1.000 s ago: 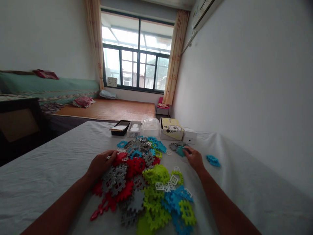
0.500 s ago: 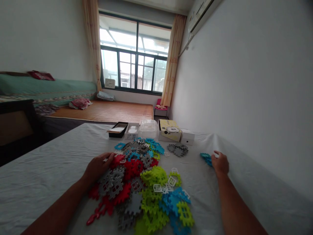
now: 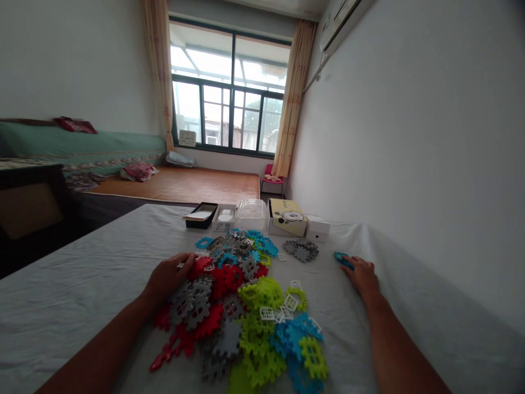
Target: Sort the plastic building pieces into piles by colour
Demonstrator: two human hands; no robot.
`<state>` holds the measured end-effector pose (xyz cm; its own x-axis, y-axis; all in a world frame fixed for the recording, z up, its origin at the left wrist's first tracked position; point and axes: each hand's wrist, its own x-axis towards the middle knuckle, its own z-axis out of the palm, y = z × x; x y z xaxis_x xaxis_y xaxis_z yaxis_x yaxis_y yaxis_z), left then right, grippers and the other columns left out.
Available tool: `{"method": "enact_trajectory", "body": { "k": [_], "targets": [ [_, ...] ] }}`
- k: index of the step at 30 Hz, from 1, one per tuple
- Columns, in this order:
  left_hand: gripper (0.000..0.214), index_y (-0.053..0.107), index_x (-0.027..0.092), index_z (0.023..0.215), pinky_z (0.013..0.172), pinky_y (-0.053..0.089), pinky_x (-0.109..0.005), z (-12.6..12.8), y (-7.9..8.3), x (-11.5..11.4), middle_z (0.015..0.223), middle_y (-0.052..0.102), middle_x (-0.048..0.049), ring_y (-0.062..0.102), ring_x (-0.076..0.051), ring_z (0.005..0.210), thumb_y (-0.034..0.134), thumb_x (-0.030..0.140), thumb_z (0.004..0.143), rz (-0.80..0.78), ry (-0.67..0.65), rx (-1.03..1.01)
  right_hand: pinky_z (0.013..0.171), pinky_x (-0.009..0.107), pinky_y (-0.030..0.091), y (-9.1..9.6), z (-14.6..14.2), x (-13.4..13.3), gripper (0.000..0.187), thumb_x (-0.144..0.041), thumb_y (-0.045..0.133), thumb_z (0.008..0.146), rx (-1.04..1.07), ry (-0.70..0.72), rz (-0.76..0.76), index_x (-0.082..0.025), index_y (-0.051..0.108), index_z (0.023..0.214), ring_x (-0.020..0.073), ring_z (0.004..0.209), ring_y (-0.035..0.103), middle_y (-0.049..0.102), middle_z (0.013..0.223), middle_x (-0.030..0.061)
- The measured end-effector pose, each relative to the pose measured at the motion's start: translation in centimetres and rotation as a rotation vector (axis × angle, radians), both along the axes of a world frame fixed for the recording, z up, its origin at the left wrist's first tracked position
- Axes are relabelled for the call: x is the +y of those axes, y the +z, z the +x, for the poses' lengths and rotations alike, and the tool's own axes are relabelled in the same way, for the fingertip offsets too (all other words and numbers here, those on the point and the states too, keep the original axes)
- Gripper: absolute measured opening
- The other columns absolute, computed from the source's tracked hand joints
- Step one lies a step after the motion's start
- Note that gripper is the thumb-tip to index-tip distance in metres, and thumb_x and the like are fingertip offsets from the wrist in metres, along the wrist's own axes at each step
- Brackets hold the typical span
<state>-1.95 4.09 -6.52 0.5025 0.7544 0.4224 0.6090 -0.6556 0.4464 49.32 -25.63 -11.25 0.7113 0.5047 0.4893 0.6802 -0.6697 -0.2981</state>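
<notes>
Blue notched plastic building pieces (image 3: 340, 256), in a small stack, lie on the pale grey cloth (image 3: 102, 257) in the head view, just left of the right hand's knuckles and under its fingertips. What shows of the stack slants from upper left down toward the palm, so its long axis runs roughly in line with the fingers. The right hand (image 3: 364, 276) is by far the nearer; the left hand (image 3: 170, 276) is well apart, across the mixed heap. The right fingers are bent forward and touch the stack; whether they pinch it or merely rest on it, I cannot tell, as the thumb's contact is unclear. The left fingers lie together against the red notched pieces (image 3: 203, 265) at the heap's left edge, their tips partly hidden, so their grasp cannot be told either. Between the hands spread lime-green notched pieces (image 3: 262, 293) and white lattice window pieces (image 3: 267, 313). Grey gear-edged pieces (image 3: 302, 252) sit in a separate group beyond, near the yellow cartoon box (image 3: 292, 216).
</notes>
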Motion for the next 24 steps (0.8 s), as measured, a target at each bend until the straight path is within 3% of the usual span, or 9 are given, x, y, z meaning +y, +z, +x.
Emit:
{"method": "enact_trajectory", "body": {
  "k": [3, 7, 9, 11, 14, 16, 19, 24],
  "targets": [
    [0.041, 0.067, 0.023, 0.096, 0.078, 0.046, -0.024, 0.0, 0.2, -0.2, 0.097, 0.072, -0.0021, 0.066, -0.02, 0.089, 0.037, 0.048, 0.085, 0.005, -0.011, -0.005, 0.079, 0.044, 0.041, 0.0, -0.4, -0.1, 0.041, -0.045, 0.053, 0.078, 0.015, -0.062, -0.093, -0.031, 0.061, 0.115, 0.0323, 0.108, 0.044, 0.057, 0.121, 0.0095],
    [0.041, 0.067, 0.022, 0.097, 0.078, 0.046, -0.024, 0.1, 0.4, -0.6, 0.097, 0.072, -0.0031, 0.066, -0.02, 0.089, 0.036, 0.047, 0.086, 0.015, -0.026, -0.01, 0.082, 0.05, 0.04, 1.7, -1.9, 0.9, 0.044, -0.045, 0.047, 0.082, -0.081, -0.119, 0.021, -0.026, 0.056, 0.121, 0.0339, 0.112, 0.041, 0.055, 0.124, 0.0116],
    [0.042, 0.067, 0.021, 0.097, 0.078, 0.046, -0.024, 0.1, 0.5, -0.7, 0.097, 0.072, -0.0039, 0.065, -0.02, 0.09, 0.035, 0.047, 0.086, 0.026, -0.021, -0.009, 0.09, 0.048, 0.037, 3.1, -3.8, 2.5, 0.042, -0.038, 0.044, 0.084, -0.162, 0.02, 0.109, -0.02, 0.056, 0.12, 0.0303, 0.113, 0.043, 0.056, 0.122, 0.0125],
    [0.043, 0.067, 0.021, 0.096, 0.078, 0.046, -0.024, 0.1, 0.5, -0.8, 0.096, 0.072, -0.0041, 0.065, -0.02, 0.089, 0.035, 0.047, 0.087, 0.031, -0.023, -0.014, 0.095, 0.043, 0.036, 4.3, -6.7, 4.6, 0.04, -0.034, 0.042, 0.085, -0.176, 0.25, 0.127, -0.016, 0.057, 0.117, 0.0264, 0.11, 0.048, 0.06, 0.116, 0.0119],
    [0.042, 0.067, 0.021, 0.094, 0.077, 0.045, -0.024, 0.0, 0.5, -0.8, 0.095, 0.072, -0.0038, 0.065, -0.02, 0.088, 0.034, 0.046, 0.087, 0.025, -0.041, -0.02, 0.094, 0.039, 0.038, 5.3, -12.0, 8.3, 0.041, -0.032, 0.047, 0.082, -0.086, 0.603, 0.0, -0.018, 0.056, 0.119, 0.0241, 0.106, 0.052, 0.062, 0.114, 0.0092],
    [0.042, 0.067, 0.021, 0.094, 0.077, 0.045, -0.024, 0.0, 0.4, -0.8, 0.095, 0.072, -0.0036, 0.065, -0.02, 0.088, 0.034, 0.046, 0.088, 0.02, -0.05, -0.023, 0.094, 0.038, 0.039, 5.7, -15.2, 10.7, 0.045, -0.028, 0.052, 0.078, -0.041, 0.753, -0.117, -0.02, 0.054, 0.122, 0.0241, 0.108, 0.051, 0.061, 0.118, 0.008],
    [0.041, 0.067, 0.021, 0.094, 0.076, 0.045, -0.024, 0.1, 0.5, -0.8, 0.094, 0.072, -0.0034, 0.065, -0.02, 0.088, 0.034, 0.045, 0.088, 0.017, -0.043, -0.025, 0.095, 0.036, 0.038, 6.4, -18.1, 14.0, 0.053, -0.019, 0.053, 0.075, -0.055, 0.777, -0.273, -0.023, 0.05, 0.127, 0.0229, 0.113, 0.048, 0.057, 0.126, 0.006],
    [0.039, 0.067, 0.022, 0.092, 0.076, 0.045, -0.023, 0.1, 0.4, -0.8, 0.093, 0.072, -0.0027, 0.065, -0.019, 0.088, 0.035, 0.044, 0.087, 0.032, -0.036, -0.032, 0.093, 0.034, 0.039, 6.8, -19.0, 17.2, 0.052, -0.011, 0.054, 0.073, -0.097, 0.736, -0.346, -0.027, 0.054, 0.122, 0.0222, 0.114, 0.049, 0.054, 0.13, 0.0035]
  ]
}}
